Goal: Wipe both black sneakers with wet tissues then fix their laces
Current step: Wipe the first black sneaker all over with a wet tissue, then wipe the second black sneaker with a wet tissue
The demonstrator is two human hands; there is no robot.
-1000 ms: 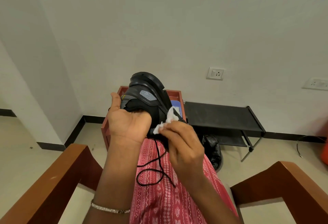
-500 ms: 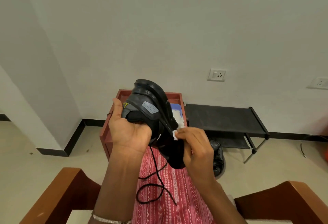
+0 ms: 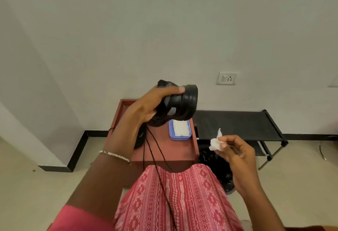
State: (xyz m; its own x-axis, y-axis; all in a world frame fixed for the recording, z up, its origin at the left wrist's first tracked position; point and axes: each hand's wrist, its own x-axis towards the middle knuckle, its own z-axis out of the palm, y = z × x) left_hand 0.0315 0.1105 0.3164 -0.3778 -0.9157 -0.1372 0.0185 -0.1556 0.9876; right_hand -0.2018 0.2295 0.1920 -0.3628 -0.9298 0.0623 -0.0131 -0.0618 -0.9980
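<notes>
Compared with the frame half a second ago, the right hand (image 3: 236,150) has drawn away from the black sneaker (image 3: 180,103) and now hangs below and to the right of it, well apart. The sneaker has been turned: its ribbed sole edge now faces right, toward the tissue.

Left hand (image 3: 146,110): grip clenched round the sneaker, thumb laid across the top, fingers wrapped underneath. Right hand: fingertips pinch the crumpled wet tissue (image 3: 215,142), which sticks up and to the left, toward the sneaker.

Governing relation: the sneaker lies up and to the left of the tissue. Its long axis appears to run from the sole at the upper right down toward the left wrist, though the hand hides much of the upper. The right hand is the free one; the likely next move is to carry the tissue back up and left to the sole or side.

Laces (image 3: 155,155) hang loose below the sneaker, down onto the red patterned garment (image 3: 182,197). They lie left of the tissue's probable path, so snagging looks unlikely.

Directly beneath the sneaker, on the red-brown surface (image 3: 184,150), sits the blue tub of tissues (image 3: 180,130), lid off. Between tissue and sneaker nothing intervenes. A black rack (image 3: 237,124) stands to the right of the sneaker, against the wall. A second dark shape on the floor below the right hand cannot be identified with certainty.
</notes>
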